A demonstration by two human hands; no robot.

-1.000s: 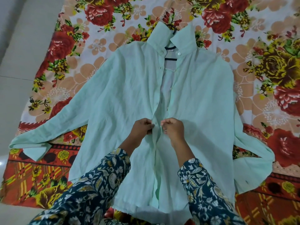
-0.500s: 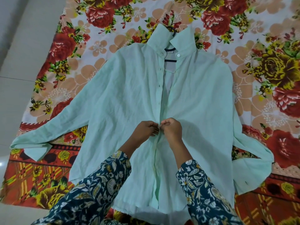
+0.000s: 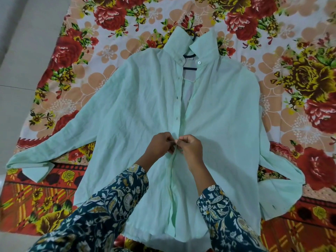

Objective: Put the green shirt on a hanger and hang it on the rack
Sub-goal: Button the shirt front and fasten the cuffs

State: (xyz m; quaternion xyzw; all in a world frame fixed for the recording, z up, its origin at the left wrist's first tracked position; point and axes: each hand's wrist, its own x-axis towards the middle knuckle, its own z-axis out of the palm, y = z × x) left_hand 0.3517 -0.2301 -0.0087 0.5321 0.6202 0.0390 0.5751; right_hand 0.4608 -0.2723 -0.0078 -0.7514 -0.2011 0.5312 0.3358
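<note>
Your patterned sleeves enter at the near edge. Your left hand and right hand meet at mid-front of the shirt, each pinching one front edge with curled fingers. The shirt lies face up, arms spread, on the sheet. Beyond your hands the front gapes; the hanger shows inside the collar.

No words, numbers or signs can be read here. The green shirt shows only plain cloth and buttons, and the flowery sheet under it shows only flowers and stripes.
</note>
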